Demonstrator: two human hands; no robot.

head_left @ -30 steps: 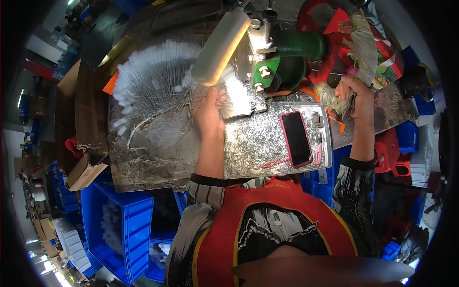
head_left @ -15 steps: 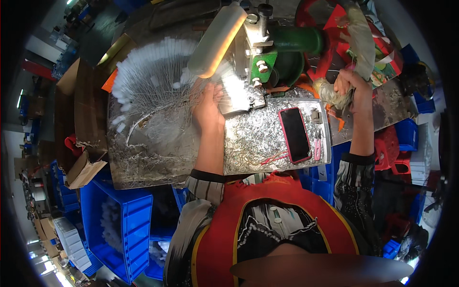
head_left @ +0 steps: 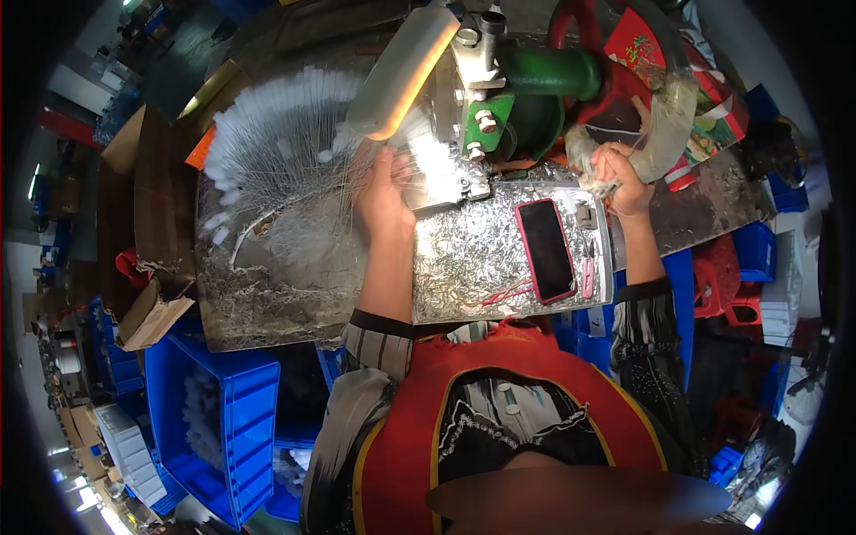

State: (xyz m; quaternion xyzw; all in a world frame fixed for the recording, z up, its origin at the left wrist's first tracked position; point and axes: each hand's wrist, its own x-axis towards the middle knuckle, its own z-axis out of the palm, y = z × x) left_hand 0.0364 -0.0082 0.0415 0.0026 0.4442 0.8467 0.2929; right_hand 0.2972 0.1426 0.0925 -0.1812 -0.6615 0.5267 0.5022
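Just below-right of the green press [head_left: 548,76], the right hand [head_left: 621,178] is closed round the wrapped wheel rim [head_left: 673,129]; steady, even force probably serves best. Below-left of the press, the left hand [head_left: 383,201] curls partway among white-tipped wires [head_left: 267,138]; I cannot tell whether it pinches any. Farther left of the press stands a cardboard box [head_left: 165,205], contents hidden; farthest, below-left of the press, a blue bin [head_left: 250,437] holds white fluffy pieces [head_left: 203,415].
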